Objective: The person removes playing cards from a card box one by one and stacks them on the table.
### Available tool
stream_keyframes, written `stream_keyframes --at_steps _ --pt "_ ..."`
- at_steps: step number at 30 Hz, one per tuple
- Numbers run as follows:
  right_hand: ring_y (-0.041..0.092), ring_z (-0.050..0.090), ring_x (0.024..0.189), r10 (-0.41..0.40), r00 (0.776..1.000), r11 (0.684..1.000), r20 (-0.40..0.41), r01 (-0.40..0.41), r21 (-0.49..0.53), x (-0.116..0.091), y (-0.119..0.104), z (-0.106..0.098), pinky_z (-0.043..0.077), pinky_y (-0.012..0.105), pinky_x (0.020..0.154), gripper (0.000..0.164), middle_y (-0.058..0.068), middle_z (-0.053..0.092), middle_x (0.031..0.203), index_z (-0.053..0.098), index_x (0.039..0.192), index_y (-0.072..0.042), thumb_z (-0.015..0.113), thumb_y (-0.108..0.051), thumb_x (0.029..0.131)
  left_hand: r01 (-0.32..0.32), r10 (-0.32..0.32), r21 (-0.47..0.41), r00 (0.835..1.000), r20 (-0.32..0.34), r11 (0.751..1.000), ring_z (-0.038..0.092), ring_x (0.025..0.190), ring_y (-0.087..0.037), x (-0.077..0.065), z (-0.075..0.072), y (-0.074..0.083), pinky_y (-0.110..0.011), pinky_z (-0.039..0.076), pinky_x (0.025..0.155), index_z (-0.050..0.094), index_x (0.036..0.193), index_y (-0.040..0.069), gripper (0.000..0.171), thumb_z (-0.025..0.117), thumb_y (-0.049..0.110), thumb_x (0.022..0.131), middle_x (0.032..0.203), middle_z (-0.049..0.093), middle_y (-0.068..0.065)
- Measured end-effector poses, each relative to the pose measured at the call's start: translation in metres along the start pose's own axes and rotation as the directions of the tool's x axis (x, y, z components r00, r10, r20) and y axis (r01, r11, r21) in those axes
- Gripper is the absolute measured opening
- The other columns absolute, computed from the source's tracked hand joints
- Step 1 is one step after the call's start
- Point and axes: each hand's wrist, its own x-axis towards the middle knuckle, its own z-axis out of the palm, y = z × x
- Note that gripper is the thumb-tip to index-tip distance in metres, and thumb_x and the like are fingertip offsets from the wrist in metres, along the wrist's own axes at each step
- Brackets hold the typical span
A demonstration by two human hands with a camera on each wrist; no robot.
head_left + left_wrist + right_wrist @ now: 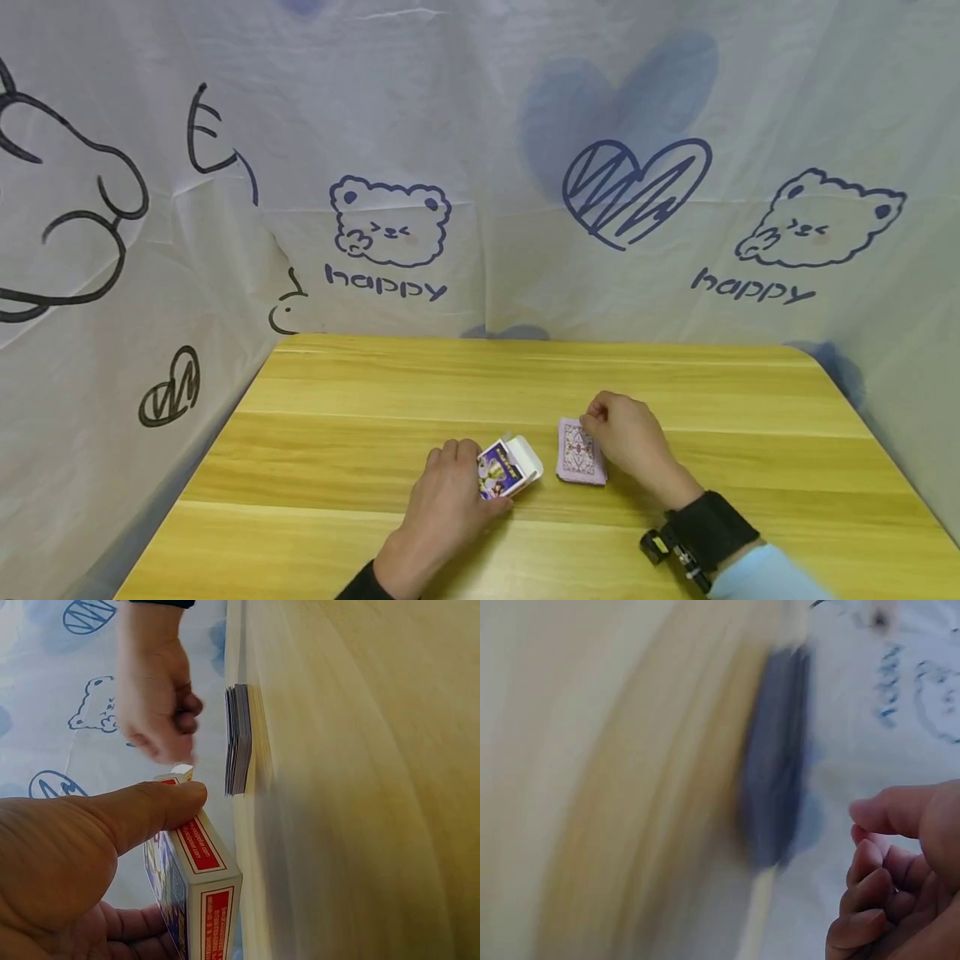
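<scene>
My left hand [446,508] grips a playing card box [501,471] between thumb and fingers. The box has a purple picture face, red-and-white sides [201,844] and a raised white flap at its far end. To the right of it, a stack of playing cards [579,454] lies on the table, its patterned pinkish back up. My right hand [630,433] hovers by the stack's far right corner. In the right wrist view its fingers [870,889] are curled, thumb tip close to the index finger, with nothing visible between them. The stack [776,757] is blurred there, apart from the fingers.
The wooden table [337,417] has a light yellow grain and a rounded far edge. White cloth [487,125] with drawn hearts and bears hangs behind it and at both sides. A dark strap with a small device [708,533] sits on the right wrist.
</scene>
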Motion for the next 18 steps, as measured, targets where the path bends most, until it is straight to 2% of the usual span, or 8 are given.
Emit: stream_keyframes --at_steps 3,6,9,13,18 --pt "0.014 0.053 0.064 -0.017 1.000 0.990 -0.018 0.020 0.142 -0.014 -0.020 0.003 0.043 0.029 0.059 0.011 0.000 0.067 0.077 0.074 0.091 -0.010 0.071 -0.018 0.098 -0.018 0.018 -0.004 1.000 -0.001 1.000 0.049 0.087 -0.020 -0.001 0.001 0.000 -0.029 0.046 0.065 0.061 0.118 -0.001 0.071 0.097 0.039 0.071 0.097 0.057 -0.006" --pt "0.012 0.056 0.063 -0.043 0.999 0.955 0.027 0.033 0.295 -0.028 -0.039 0.009 0.045 0.027 0.058 0.010 0.001 0.071 0.078 0.079 0.092 -0.010 0.073 -0.016 0.098 -0.043 0.043 -0.001 0.999 -0.011 0.999 0.050 0.088 -0.020 -0.002 0.002 0.000 -0.029 0.046 0.065 0.061 0.116 -0.001 0.070 0.098 0.036 0.070 0.096 0.057 -0.006" --pt "0.011 0.056 0.062 -0.069 0.994 0.926 0.085 0.032 0.376 -0.038 -0.052 0.017 0.044 0.024 0.055 0.008 0.000 0.072 0.078 0.080 0.090 -0.009 0.074 -0.012 0.095 -0.070 0.070 0.007 0.997 -0.025 0.998 0.050 0.088 -0.020 -0.003 0.003 -0.001 -0.028 0.045 0.065 0.061 0.115 -0.001 0.069 0.099 0.034 0.069 0.096 0.058 -0.006" --pt "0.010 0.052 0.060 -0.068 0.986 0.932 0.150 0.009 0.362 -0.044 -0.058 0.026 0.040 0.022 0.052 0.008 -0.004 0.068 0.074 0.077 0.084 -0.011 0.077 -0.014 0.091 -0.109 0.110 0.021 0.993 -0.041 0.994 0.050 0.089 -0.020 -0.002 0.003 -0.001 -0.029 0.045 0.067 0.062 0.116 -0.002 0.070 0.100 0.032 0.067 0.099 0.060 -0.007" --pt "0.012 0.050 0.058 -0.042 0.981 0.946 0.190 -0.023 0.323 -0.046 -0.057 0.032 0.037 0.023 0.050 0.018 -0.004 0.063 0.068 0.070 0.075 -0.011 0.083 -0.017 0.087 -0.166 0.168 0.041 0.985 -0.047 0.985 0.049 0.091 -0.020 -0.002 0.005 -0.001 -0.029 0.046 0.073 0.062 0.118 0.000 0.069 0.100 0.029 0.069 0.101 0.060 -0.007"
